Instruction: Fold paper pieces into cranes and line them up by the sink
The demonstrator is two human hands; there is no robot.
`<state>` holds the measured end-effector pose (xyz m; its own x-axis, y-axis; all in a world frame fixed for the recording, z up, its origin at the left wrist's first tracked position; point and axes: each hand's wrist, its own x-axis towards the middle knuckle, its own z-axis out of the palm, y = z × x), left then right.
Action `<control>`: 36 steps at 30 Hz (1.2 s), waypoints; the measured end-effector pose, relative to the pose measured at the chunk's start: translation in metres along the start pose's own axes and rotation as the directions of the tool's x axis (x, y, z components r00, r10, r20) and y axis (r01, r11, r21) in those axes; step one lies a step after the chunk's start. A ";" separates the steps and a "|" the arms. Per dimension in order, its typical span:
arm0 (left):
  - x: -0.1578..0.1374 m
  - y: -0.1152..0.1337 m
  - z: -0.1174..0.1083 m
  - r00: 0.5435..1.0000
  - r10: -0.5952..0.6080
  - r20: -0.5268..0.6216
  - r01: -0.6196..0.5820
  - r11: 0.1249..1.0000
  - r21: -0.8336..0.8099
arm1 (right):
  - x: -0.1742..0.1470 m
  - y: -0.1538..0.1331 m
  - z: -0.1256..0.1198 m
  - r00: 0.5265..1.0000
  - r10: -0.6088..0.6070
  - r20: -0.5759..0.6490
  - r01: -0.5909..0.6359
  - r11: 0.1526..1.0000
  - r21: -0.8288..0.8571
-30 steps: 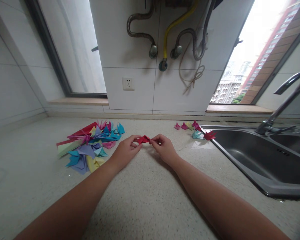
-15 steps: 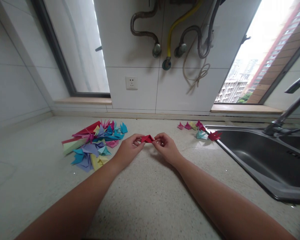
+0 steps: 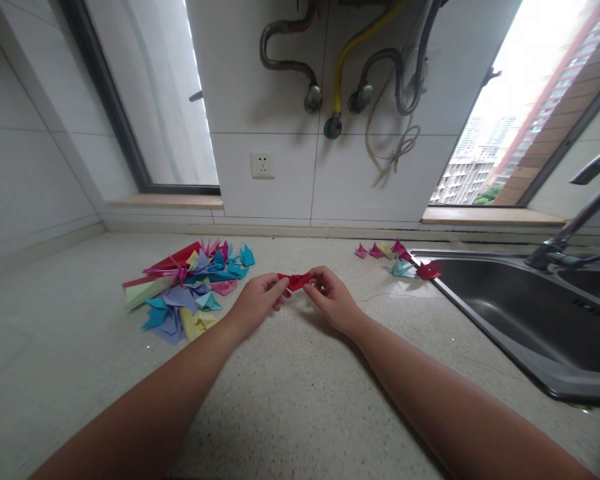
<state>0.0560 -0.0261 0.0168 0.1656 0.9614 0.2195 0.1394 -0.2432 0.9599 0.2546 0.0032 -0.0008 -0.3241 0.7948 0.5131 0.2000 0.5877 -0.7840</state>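
Note:
A small piece of folded red origami paper (image 3: pixel 298 283) is held between my two hands, just above the speckled countertop (image 3: pixel 280 393). My left hand (image 3: pixel 261 297) pinches its left end between thumb and fingers. At the right end, the thumb and forefinger of my right hand (image 3: pixel 333 297) grip the paper. Left of my hands lies a heap of folded origami pieces (image 3: pixel 183 293) in blue, purple, pink, yellow and red. A smaller group stands to the right, among it a red origami piece (image 3: pixel 430 270) at the sink's edge and a pale blue one (image 3: pixel 403 269).
A steel sink (image 3: pixel 510 320) with a faucet (image 3: pixel 570 220) takes up the right side. Behind the counter, a tiled wall carries a socket (image 3: pixel 263 165), metal hoses (image 3: pixel 285 65) and a yellow pipe (image 3: pixel 339 73). Windows flank it on both sides.
The red paper has changed from a peaked shape to one dipped in the middle. My left fingers have shifted around its left end. The other origami pieces lie as before.

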 end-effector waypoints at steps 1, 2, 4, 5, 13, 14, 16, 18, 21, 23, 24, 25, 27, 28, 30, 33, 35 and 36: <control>0.000 -0.001 0.000 1.000 -0.001 0.006 0.001 1.000 -0.001 | -0.001 -0.001 0.000 1.000 -0.002 0.003 0.002 1.000 0.010; 0.000 -0.002 0.000 1.000 -0.002 0.011 0.002 1.000 0.000 | -0.001 -0.001 0.000 1.000 -0.004 0.010 0.003 1.000 0.020; 0.000 -0.004 0.000 1.000 -0.009 0.019 0.009 1.000 0.004 | -0.002 -0.003 0.000 1.000 0.000 0.025 -0.001 0.999 0.045; 0.001 -0.005 0.000 1.000 -0.012 0.021 0.012 1.000 0.006 | -0.002 -0.004 0.000 0.999 0.004 0.032 -0.006 0.998 0.060; 0.002 -0.006 0.000 1.000 -0.003 0.018 0.003 1.000 0.006 | -0.002 -0.005 0.001 0.995 0.073 0.072 -0.088 0.965 0.249; 0.002 -0.006 0.000 1.000 -0.001 0.021 0.001 1.000 0.003 | -0.002 -0.005 0.001 0.994 0.078 0.070 -0.094 0.961 0.260; 0.002 -0.007 0.000 1.000 0.002 0.025 -0.002 1.000 -0.008 | -0.002 -0.006 0.000 0.994 0.085 0.070 -0.100 0.960 0.263; 0.002 -0.008 0.000 1.000 0.002 0.020 -0.001 1.000 -0.029 | -0.002 -0.007 0.000 0.995 0.084 0.062 -0.096 0.968 0.233; 0.003 -0.009 0.000 1.000 -0.006 0.015 0.006 0.999 -0.043 | -0.003 -0.009 -0.001 0.997 0.067 0.039 -0.072 0.986 0.151; 0.004 -0.010 0.000 1.000 -0.006 0.017 0.006 0.999 -0.032 | -0.002 -0.009 -0.003 0.998 0.051 0.023 -0.053 0.994 0.093; 0.004 -0.011 0.001 1.000 -0.005 0.017 0.005 1.000 -0.026 | -0.002 -0.010 -0.003 0.999 0.045 0.018 -0.046 0.997 0.064; 0.005 -0.011 0.001 1.000 -0.005 0.016 0.005 1.000 -0.024 | -0.002 -0.010 -0.004 0.999 0.042 0.016 -0.043 0.998 0.038; 0.005 -0.013 0.002 1.000 -0.011 0.017 0.012 1.000 -0.026 | -0.002 -0.011 -0.005 0.999 0.037 0.021 -0.037 0.999 -0.001; 0.006 -0.014 0.003 1.000 -0.017 0.022 0.018 0.999 -0.027 | -0.002 -0.011 -0.006 0.999 0.031 0.019 -0.031 0.999 -0.015; 0.007 -0.018 0.004 0.999 -0.036 0.034 0.037 0.999 -0.034 | -0.001 -0.010 -0.008 1.000 0.013 0.017 -0.012 0.999 -0.039; 0.010 -0.023 0.006 0.996 -0.073 0.046 0.076 0.996 -0.054 | 0.001 -0.006 -0.012 1.000 -0.009 0.015 0.010 0.996 -0.088; 0.011 -0.025 0.007 0.995 -0.090 0.052 0.093 0.994 -0.059 | 0.003 -0.002 -0.016 1.000 -0.002 0.007 0.003 0.990 -0.138; 0.012 -0.026 0.007 0.994 -0.095 0.056 0.098 0.994 -0.055 | 0.004 0.000 -0.019 1.000 0.004 -0.004 -0.005 0.986 -0.165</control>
<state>0.0608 -0.0088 -0.0069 0.2062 0.9714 0.1173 0.1014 -0.1405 0.9849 0.2707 0.0095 0.0078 -0.3194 0.7979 0.5112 0.3511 0.6007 -0.7183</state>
